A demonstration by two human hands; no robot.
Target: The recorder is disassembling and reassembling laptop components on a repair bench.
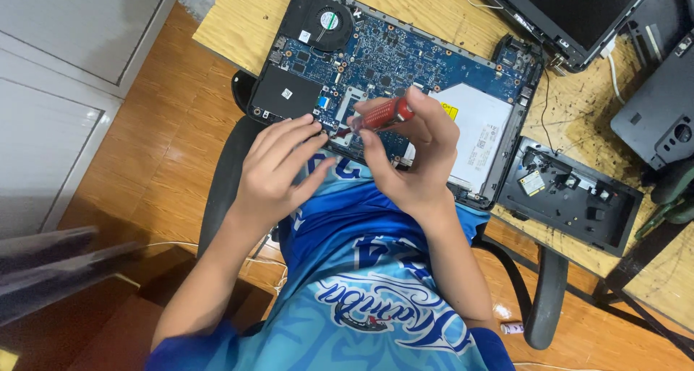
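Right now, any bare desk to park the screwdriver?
Bare wood left of the fan at the desk corner, and a strip between the open laptop and the black cover. Crowded top right by the screen.

At the top centre of the frame the circuit board [390,60] is deep blue, speckled with small black and silver parts, and its fan [327,20] is black with a green and white middle. The screwdriver [382,115] handle at centre is red. The drive [477,136] right of centre is silver-white. The shirt [369,284] below is blue with paler blue swirls and white lettering. The table [238,17] is yellow wood grain, the floor [144,147] orange-brown.
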